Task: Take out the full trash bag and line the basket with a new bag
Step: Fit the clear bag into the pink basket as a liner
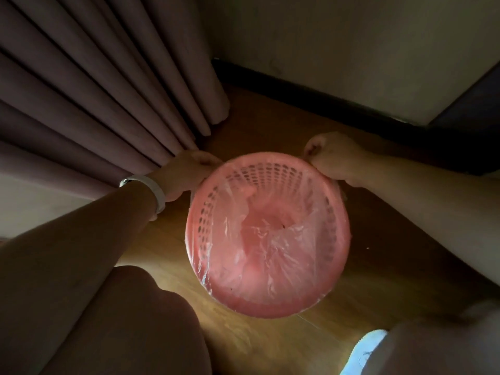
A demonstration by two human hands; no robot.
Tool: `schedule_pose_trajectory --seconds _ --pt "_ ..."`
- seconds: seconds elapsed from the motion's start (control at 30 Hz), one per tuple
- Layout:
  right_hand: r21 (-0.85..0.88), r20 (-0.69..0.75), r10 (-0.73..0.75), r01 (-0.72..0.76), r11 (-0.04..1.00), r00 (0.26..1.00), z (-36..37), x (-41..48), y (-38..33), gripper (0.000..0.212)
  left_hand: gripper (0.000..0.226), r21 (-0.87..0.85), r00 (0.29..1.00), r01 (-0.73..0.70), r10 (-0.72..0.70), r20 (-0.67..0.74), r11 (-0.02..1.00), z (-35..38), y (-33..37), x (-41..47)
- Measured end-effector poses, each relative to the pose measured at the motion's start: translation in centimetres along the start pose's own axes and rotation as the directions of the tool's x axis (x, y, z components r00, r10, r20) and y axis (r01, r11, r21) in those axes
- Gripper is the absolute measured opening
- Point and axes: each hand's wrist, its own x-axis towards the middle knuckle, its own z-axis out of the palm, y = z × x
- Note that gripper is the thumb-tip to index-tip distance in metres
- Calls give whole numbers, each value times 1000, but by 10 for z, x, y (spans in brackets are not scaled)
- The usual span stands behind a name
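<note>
A round pink plastic basket [270, 307] with a perforated wall stands on the wooden floor in front of me. A thin clear bag [286, 247] lies crumpled inside it and is folded over the rim. My left hand [186, 174], with a white band on the wrist, pinches the bag's edge at the far left of the rim. My right hand [332, 158] pinches the bag's edge at the far right of the rim. No full trash bag is in view.
A mauve pleated curtain [102, 98] hangs close on the left, reaching the floor. A pale wall with a dark skirting board [311, 93] runs behind the basket. My knee [130, 320] is at the lower left, pale cloth [365, 350] at the lower right.
</note>
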Motion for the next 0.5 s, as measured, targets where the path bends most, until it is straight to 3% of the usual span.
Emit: schedule_pose_trajectory --seconds 0.13,0.2,0.33,0.4,0.5 --pt "-96 46 -26 30 995 999 -6 -4 12 16 14 86 993 52 -60 99 995 -7 -15 -4" --pt "-88 53 -62 67 994 997 -11 -10 17 12 11 55 998 19 -22 63 998 -13 -18 -7" --pt "-69 -111 -192 185 980 975 -26 -26 16 14 20 -64 993 -104 100 -60 993 -9 0 -10" --pt "-66 -82 -216 211 975 973 -33 -31 14 12 21 73 979 -183 188 -78 980 -2 10 -10" --pt "-147 116 -157 174 974 981 -33 -35 11 26 29 328 935 -319 352 -43 889 16 24 -8"
